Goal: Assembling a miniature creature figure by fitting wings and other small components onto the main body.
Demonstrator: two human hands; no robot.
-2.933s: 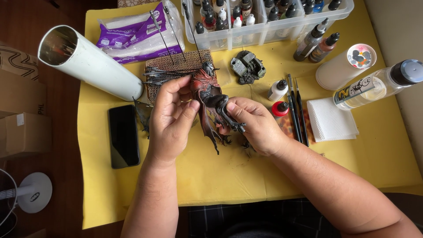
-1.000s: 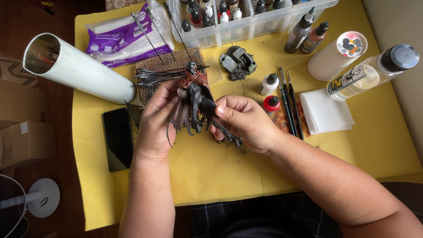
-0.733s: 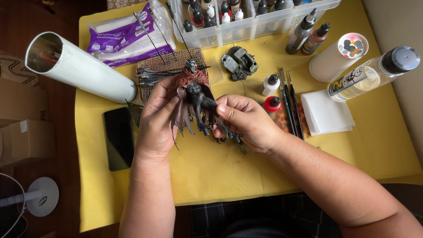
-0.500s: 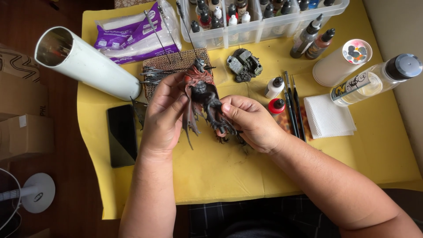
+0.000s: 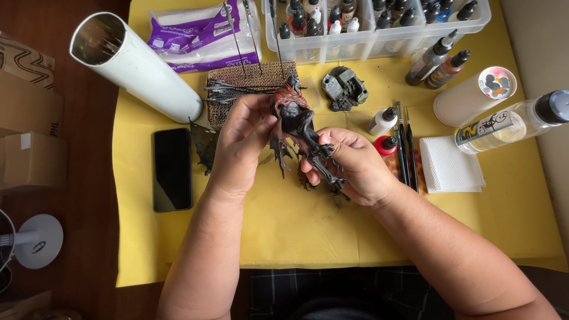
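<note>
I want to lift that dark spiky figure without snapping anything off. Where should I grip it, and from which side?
Probably by the thick torso and legs of the dark figure, coming in from both flanks. The left hand holds its upper body, the right hand its lower part. Thin spikes and ragged edges jut outward, so pinching those looks risky; the solid middle offers a firmer hold.

Hobby painting desk: paint bottles (image 5: 379, 24), brushes (image 5: 404, 145), yellow cloth (image 5: 332, 231).

Matt, seemingly plastic figure (image 5: 299, 127)
</note>
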